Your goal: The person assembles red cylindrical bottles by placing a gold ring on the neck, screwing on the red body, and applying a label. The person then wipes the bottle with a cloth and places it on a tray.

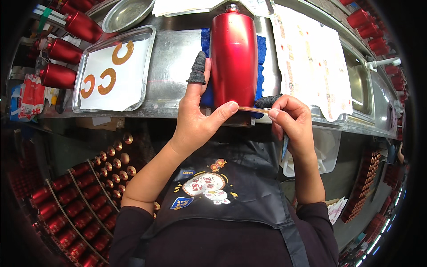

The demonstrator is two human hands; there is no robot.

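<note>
Head view. A red metal bottle (234,60) is lying lengthwise on a blue cloth (261,49) spread over the steel bench (173,58), its neck pointing away from the person. The left hand (198,118) is bracing the bottle's near end: the thumb is pressing against the base, and the forefinger, wearing a grey fingertip sleeve (198,69), is standing up along the bottle's left flank, the hand thus partly open around it. The right hand (291,122) is closing in a pinch on a thin brown curved strip (253,109), which is running along the bottle's bottom edge between the two hands; a dark sleeved finger is lying on top of it.

Beyond and left of the left hand, a steel tray (149,53) is carrying a white sheet with three more brown C-shaped strips (106,80). Beyond the right hand, a printed paper sheet (311,62) is lying on the bench. Below the left forearm, racks of red bottles (75,209) are standing in rows.
</note>
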